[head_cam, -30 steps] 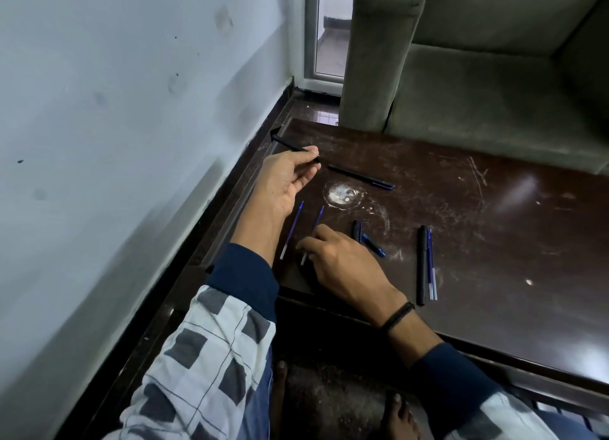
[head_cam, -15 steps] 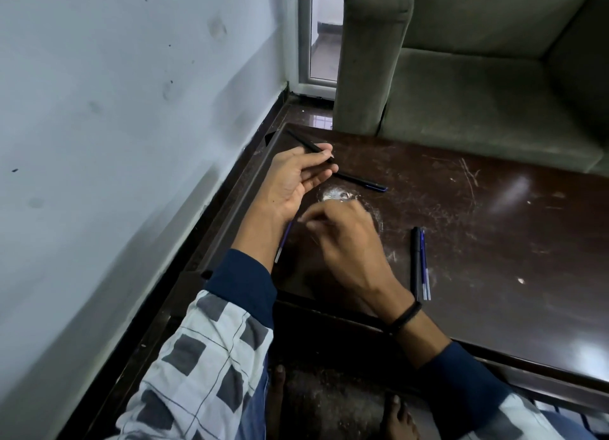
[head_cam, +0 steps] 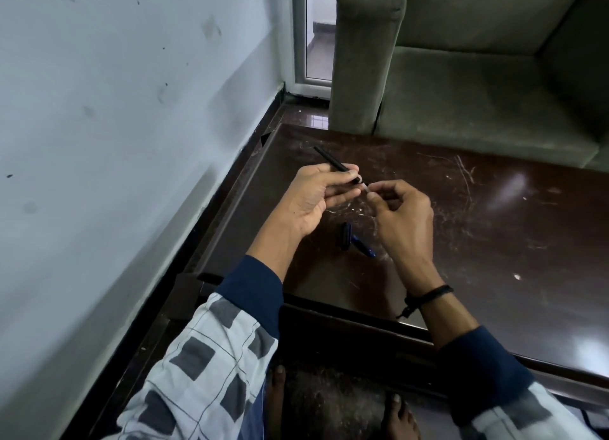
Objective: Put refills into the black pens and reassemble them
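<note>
My left hand [head_cam: 316, 199] grips a black pen barrel [head_cam: 331, 160] above the dark table [head_cam: 494, 242]; the barrel points up and to the far left. My right hand [head_cam: 403, 218] pinches a thin refill [head_cam: 365, 185] whose pale end meets the barrel's open near end. Most of the refill is hidden in my fingers. A black pen cap [head_cam: 345, 237] and a short dark blue pen part [head_cam: 362, 246] lie on the table just below my hands.
A grey wall runs along the left of the table. A green sofa [head_cam: 478, 77] stands against the table's far edge. My bare feet [head_cam: 398, 416] rest on the floor below the near edge.
My right hand lifted a refill off the table and brought it up to the barrel's open end. The left hand tilted the barrel toward it. The view shifted, and the other pens are out of sight.
</note>
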Demonstrator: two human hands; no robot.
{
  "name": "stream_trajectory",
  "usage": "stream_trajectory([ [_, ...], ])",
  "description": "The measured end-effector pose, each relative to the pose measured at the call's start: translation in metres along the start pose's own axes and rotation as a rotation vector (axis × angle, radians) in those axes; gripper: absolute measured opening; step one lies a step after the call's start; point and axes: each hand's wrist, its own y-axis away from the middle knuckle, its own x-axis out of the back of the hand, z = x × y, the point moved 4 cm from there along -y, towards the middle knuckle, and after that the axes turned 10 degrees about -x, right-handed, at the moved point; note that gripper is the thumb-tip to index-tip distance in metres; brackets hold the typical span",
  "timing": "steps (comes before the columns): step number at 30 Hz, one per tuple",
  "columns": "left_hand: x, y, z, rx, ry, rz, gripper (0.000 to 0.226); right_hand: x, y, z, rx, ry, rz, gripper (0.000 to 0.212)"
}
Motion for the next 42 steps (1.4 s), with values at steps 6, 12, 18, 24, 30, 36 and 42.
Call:
stream_trajectory([
  [6,-0.002,0.001,-0.002,0.038,-0.100,-0.073,0.014,0.001,0.000,0.000,0.008,0.039,-0.014,0.006],
  [12,-0.001,0.001,-0.004,0.055,-0.180,-0.118,0.015,0.002,0.000,-0.003,0.044,0.123,-0.040,0.010],
  [18,0.018,-0.006,0.003,-0.013,-0.113,0.111,0.007,0.011,-0.003,-0.007,0.041,0.226,-0.077,0.023],
  [24,0.025,-0.008,0.004,0.000,-0.077,0.189,0.005,0.015,-0.007,-0.004,0.024,0.238,-0.086,0.011],
  [30,0.004,-0.001,-0.008,0.127,-0.082,-0.009,0.010,0.009,-0.006,-0.005,0.048,0.150,-0.112,0.006],
  [36,0.010,-0.001,0.000,0.099,-0.048,0.051,0.008,0.011,-0.009,-0.002,0.036,0.151,-0.087,0.007],
  [42,0.007,0.001,-0.001,0.134,-0.058,0.021,0.012,0.010,-0.009,-0.002,0.029,0.173,-0.078,0.006],
])
